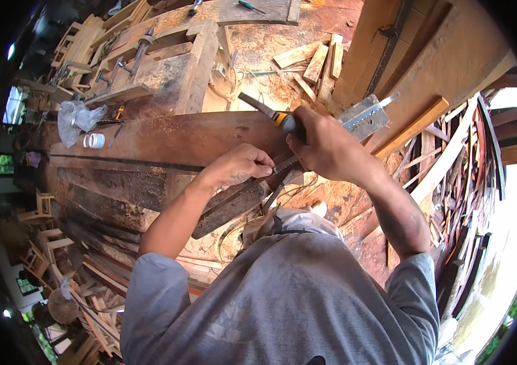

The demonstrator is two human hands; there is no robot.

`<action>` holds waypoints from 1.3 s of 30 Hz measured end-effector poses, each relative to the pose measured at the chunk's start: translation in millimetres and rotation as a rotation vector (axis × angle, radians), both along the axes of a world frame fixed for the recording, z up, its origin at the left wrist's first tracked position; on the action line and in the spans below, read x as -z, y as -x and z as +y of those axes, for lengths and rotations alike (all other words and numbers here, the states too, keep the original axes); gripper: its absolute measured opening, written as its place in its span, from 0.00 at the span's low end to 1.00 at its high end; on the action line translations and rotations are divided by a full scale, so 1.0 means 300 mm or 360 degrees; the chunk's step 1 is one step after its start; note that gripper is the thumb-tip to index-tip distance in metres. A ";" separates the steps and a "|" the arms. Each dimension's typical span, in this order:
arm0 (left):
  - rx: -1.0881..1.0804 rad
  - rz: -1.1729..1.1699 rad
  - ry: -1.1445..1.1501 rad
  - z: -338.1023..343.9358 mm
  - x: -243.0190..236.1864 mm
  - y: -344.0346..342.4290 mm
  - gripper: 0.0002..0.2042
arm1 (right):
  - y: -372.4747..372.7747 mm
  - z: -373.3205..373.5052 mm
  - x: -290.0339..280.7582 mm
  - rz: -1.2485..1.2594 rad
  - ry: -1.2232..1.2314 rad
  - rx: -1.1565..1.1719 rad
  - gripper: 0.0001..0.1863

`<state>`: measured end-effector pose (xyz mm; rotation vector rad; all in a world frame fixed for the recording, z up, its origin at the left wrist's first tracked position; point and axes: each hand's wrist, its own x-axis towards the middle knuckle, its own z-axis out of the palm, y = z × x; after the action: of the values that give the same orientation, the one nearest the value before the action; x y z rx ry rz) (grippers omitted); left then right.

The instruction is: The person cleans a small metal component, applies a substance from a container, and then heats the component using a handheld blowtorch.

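Observation:
A tool with a black-and-yellow handle (282, 120) and a dark, flat, narrow blade pointing to the upper left is in my right hand (326, 145), whose fingers are wrapped round it. Under this hand runs a toothed saw blade (287, 162), showing again on the hand's far right beside a grey metal plate (363, 120). My left hand (237, 168) is closed in a pinch at the blade's near left end; the exact contact is small to see. Beneath both hands lies a broad brown wooden plank (176, 135). My right palm hides the middle of the blade.
On the plank's left stand a clear plastic bag (77, 120) and a small white tub (93, 141). A sawdust-covered wooden bench (167, 76) is beyond. Wood offcuts (316, 64) lie on the floor, thin wood strips (453, 164) are heaped at right, and a large board (447, 52) leans there.

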<state>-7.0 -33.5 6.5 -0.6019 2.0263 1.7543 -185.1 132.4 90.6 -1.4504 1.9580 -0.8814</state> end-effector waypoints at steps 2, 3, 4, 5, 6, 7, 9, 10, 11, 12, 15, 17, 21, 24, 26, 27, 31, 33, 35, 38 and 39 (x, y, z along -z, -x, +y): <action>0.0074 0.0011 0.0028 -0.005 -0.019 0.014 0.14 | 0.026 0.074 -0.038 -0.0114 -0.0032 0.0036 0.15; 0.0136 -0.0025 0.0151 -0.005 -0.017 0.014 0.13 | 0.032 0.112 -0.046 -0.0211 -0.0003 0.0136 0.16; 0.0193 -0.0065 0.0274 -0.005 -0.015 0.018 0.12 | 0.041 0.142 -0.053 -0.0312 0.0025 0.0228 0.17; 0.0195 -0.0089 0.0281 0.003 -0.016 0.021 0.12 | 0.056 0.172 -0.075 -0.0365 -0.0074 0.0280 0.17; 0.0214 -0.0049 0.0420 0.021 -0.023 0.026 0.11 | 0.064 0.213 -0.055 -0.0384 -0.0069 0.0293 0.17; 0.0226 -0.0011 0.0560 0.036 -0.030 0.028 0.09 | 0.073 0.254 -0.020 -0.0479 0.0059 0.0379 0.15; 0.0203 -0.0052 0.0658 0.072 -0.059 0.033 0.09 | 0.094 0.340 0.006 -0.0641 0.0125 0.0504 0.12; 0.0165 -0.0077 0.0754 0.081 -0.071 0.037 0.08 | 0.097 0.378 0.038 -0.0747 0.0202 0.0553 0.12; 0.0162 -0.0089 0.0762 0.083 -0.079 0.041 0.08 | 0.098 0.418 0.064 -0.0802 0.0206 0.0638 0.13; 0.0179 -0.0104 0.0753 0.083 -0.086 0.045 0.09 | 0.102 0.457 0.085 -0.0855 0.0212 0.0721 0.13; 0.0170 -0.0158 0.0569 0.046 -0.072 0.028 0.10 | 0.120 0.552 0.121 -0.1160 0.0155 0.0938 0.13; 0.0123 -0.0100 0.0231 0.028 -0.089 0.036 0.12 | 0.132 0.619 0.157 -0.1079 0.0108 0.1037 0.13; 0.0117 -0.0057 0.0184 0.021 -0.090 0.050 0.12 | 0.143 0.674 0.187 -0.1120 0.0142 0.1107 0.13; 0.0230 -0.0274 0.0230 0.010 -0.057 0.056 0.11 | 0.110 0.682 0.196 -0.1142 0.0194 0.1088 0.13; 0.0201 -0.0158 0.0274 0.010 -0.027 0.032 0.09 | 0.062 0.680 0.203 -0.1108 0.0182 0.0959 0.15; 0.0172 -0.0052 0.0306 0.017 -0.015 0.020 0.08 | 0.039 0.683 0.203 -0.1142 0.0052 0.0907 0.14; 0.0086 -0.0102 0.0637 0.097 -0.046 0.032 0.04 | -0.094 0.650 0.215 -0.0788 -0.0481 0.0556 0.12; 0.0003 0.0006 0.0465 0.091 -0.010 -0.001 0.06 | -0.173 0.628 0.297 -0.0597 -0.0393 0.0356 0.13; -0.0070 0.0092 0.0288 0.063 0.007 -0.022 0.07 | -0.240 0.576 0.326 -0.0472 -0.0252 0.0263 0.12; -0.0215 -0.0015 -0.0031 0.059 -0.037 -0.040 0.09 | -0.303 0.502 0.324 -0.0624 -0.0060 0.0364 0.13; -0.0312 -0.0047 -0.0122 0.062 -0.059 -0.045 0.11 | -0.311 0.479 0.338 -0.0601 0.0028 0.0351 0.15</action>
<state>6.6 -14.9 24.1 -0.8204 1.9262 1.9120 -91.9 276.2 -10.7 -0.9983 1.8425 -1.1761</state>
